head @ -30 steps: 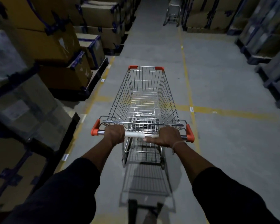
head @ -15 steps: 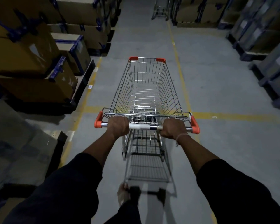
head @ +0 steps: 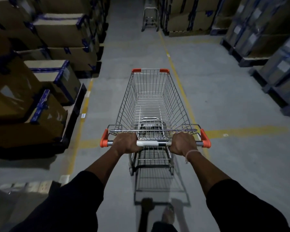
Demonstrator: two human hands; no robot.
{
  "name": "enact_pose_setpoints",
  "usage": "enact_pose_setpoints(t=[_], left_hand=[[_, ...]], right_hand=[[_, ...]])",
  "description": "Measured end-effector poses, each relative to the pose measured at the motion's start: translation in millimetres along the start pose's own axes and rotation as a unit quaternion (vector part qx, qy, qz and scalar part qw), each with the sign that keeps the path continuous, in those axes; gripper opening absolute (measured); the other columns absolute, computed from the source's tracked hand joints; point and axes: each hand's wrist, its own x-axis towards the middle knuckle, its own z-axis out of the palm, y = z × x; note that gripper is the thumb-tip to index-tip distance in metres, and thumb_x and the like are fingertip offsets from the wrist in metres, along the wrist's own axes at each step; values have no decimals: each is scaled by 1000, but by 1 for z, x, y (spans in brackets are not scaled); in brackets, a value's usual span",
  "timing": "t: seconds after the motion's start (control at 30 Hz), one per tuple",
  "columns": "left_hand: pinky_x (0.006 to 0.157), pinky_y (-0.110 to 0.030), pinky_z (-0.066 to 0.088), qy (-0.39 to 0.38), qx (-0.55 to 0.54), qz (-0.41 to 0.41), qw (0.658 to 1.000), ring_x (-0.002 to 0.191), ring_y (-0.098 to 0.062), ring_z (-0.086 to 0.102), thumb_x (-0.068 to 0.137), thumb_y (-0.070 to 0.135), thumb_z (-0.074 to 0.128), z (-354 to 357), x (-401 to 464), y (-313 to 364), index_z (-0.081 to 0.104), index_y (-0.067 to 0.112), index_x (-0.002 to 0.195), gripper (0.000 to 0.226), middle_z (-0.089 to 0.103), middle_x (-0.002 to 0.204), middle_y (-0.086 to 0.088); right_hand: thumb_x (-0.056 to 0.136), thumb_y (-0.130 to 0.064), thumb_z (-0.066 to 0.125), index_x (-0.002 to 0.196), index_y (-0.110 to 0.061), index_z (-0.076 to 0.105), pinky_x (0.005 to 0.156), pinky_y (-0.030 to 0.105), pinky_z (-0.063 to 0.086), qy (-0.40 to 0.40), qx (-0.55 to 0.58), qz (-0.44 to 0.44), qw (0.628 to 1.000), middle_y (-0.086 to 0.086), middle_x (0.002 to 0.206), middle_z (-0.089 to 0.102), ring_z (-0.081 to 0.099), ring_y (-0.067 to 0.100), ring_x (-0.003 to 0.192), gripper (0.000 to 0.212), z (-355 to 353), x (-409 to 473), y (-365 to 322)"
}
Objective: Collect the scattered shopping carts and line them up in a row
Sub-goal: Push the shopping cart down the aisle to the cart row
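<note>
The shopping cart (head: 153,104) stands in the middle of the aisle on the grey floor (head: 224,97), right in front of the person; its nose points down the aisle, toward another cart (head: 149,17) that stands far off at the end, next to the stacked boxes; that one is small and blurry, so I cannot tell much about it. The basket of the near cart is empty wire, so I think it is light and will roll easily; the wire is hard and stiff and will not bend or break from a push; the wheels may swing, so it could drift to one side. The best place to hold it is the push bar (head: 153,143) at the back, with one hand near each end; that way it steers straight.

That is how it is held now; the left hand (head: 126,142) is wrapped tight around the bar near the left orange end cap (head: 104,138); the right hand (head: 182,142) is wrapped tight around it near the right orange end cap (head: 205,138), and a thin band sits on that wrist; the two hands are well apart, with the white middle of the bar showing between them. Cardboard boxes (head: 45,104) on pallets line the left side, and wrapped stacks (head: 274,52) line the right; a yellow line (head: 179,84) runs along the floor just beside the cart, on its right.
</note>
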Motion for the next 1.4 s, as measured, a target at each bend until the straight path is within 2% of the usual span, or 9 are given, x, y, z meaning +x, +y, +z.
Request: enact_pose_setpoints(t=[0.37,0.5,0.6,0.67,0.73,0.83,0.9,1.0,1.4], left_hand=[[77,-32,48,7,107,-56,993,98,-25,67,92,47,53,-42,193,-64,61,16,113,38,69,109,-3],[80,-34,49,-52,45,-129,989,100,-28,66,91,29,59,-71,270,-76,66,12,108,26,69,108,-9],[77,-32,46,-62,20,-131,989,99,-30,66,89,26,60,-88,323,-86,67,13,104,21,68,105,-9],[72,-30,44,-47,20,-118,992,93,-29,67,88,28,59,-92,356,-94,64,17,96,15,67,98,-7],[61,-25,43,-16,73,-81,994,69,-27,66,82,30,56,-92,390,-103,64,14,83,17,67,79,-5],[48,-21,40,71,83,-53,993,40,-22,53,59,32,73,-87,446,-116,60,14,61,23,57,52,-4],[55,-25,45,57,84,-29,994,56,-26,61,73,36,65,-99,485,-115,63,13,75,24,64,68,-6],[68,-29,39,33,97,-14,995,88,-25,66,89,50,51,-119,546,-117,61,16,106,39,67,99,-3],[74,-32,48,11,58,-6,998,90,-24,66,84,50,62,-185,805,-186,65,17,108,41,70,99,-3]], right_hand=[[79,-43,67,102,-17,69,83,35,55,7,19,0,1000,7,103,74,70,30,96,35,-54,214,15],[84,-45,67,105,-15,71,85,36,54,-8,3,-18,1000,7,106,73,69,29,99,37,-81,290,27],[85,-45,66,104,-16,71,84,35,53,-7,0,-25,1000,7,105,73,69,28,100,35,-96,342,41],[84,-44,67,102,-16,70,82,35,53,-10,10,-24,1000,7,103,73,69,28,97,33,-104,373,51],[84,-45,66,104,-16,69,83,35,53,-11,18,-19,1000,7,104,72,68,29,98,35,-113,402,62],[84,-45,66,105,-15,69,82,35,52,-1,25,-9,1000,9,106,71,68,30,99,37,-124,447,83],[83,-47,67,103,-15,70,80,34,52,3,18,0,1000,9,106,71,69,31,98,38,-132,482,98],[80,-47,67,104,-18,71,81,34,53,0,18,12,1000,9,106,72,70,31,98,37,-147,538,123],[81,-51,64,101,-19,72,80,33,52,4,9,34,999,5,103,73,69,30,96,38,-216,791,172]])
